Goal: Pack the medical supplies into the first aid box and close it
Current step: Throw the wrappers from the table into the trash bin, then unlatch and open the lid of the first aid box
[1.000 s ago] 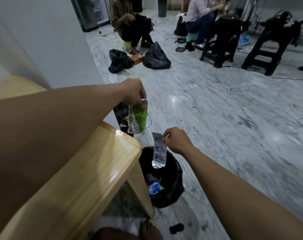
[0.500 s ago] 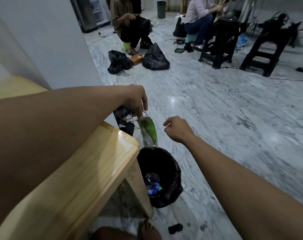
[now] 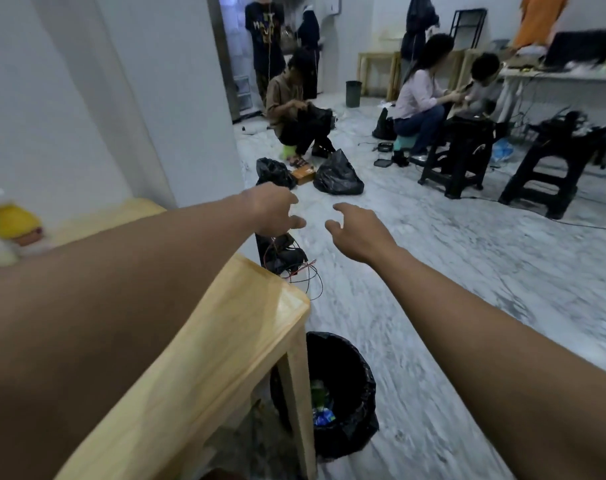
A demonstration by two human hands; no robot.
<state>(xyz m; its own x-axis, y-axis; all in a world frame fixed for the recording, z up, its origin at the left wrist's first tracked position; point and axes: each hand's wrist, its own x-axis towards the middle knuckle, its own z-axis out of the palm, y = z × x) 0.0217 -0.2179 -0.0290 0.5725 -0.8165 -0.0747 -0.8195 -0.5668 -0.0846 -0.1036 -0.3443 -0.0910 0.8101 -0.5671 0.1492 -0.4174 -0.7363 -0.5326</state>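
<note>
Both hands are empty. The left hand [image 3: 274, 211] and the right hand [image 3: 358, 233] reach out over the marble floor [image 3: 468, 271] past the corner of the wooden worktop [image 3: 225, 341]. They are near each other but apart, with the fingers loose and spread, grasping nothing.

Neither the first aid box nor any medical supplies are in view, so their place cannot be told. They may lie on the part of the worktop that the left forearm covers, or out of frame. Packing and closing cannot be confirmed, and both must be counted as left to do.

At 6 o'clock from the hands, just beside the worktop's leg, stands a black-lined bin [image 3: 360, 386] with green and blue scraps [image 3: 324, 415] inside, probably discarded wrapping.

A tangle of red and black wires [image 3: 305, 271] lies on the floor under the left hand. At 12 o'clock sit two black bags [image 3: 338, 173] and a crouching person, with more seated people at 1 o'clock and black stools [image 3: 457, 161] toward 2 o'clock. A blurred yellow-capped bottle [image 3: 14, 226] stands at 9 o'clock.

Nothing seems to bar the hands from drawing back to the worktop; only its corner and the forearm crowd the way.
</note>
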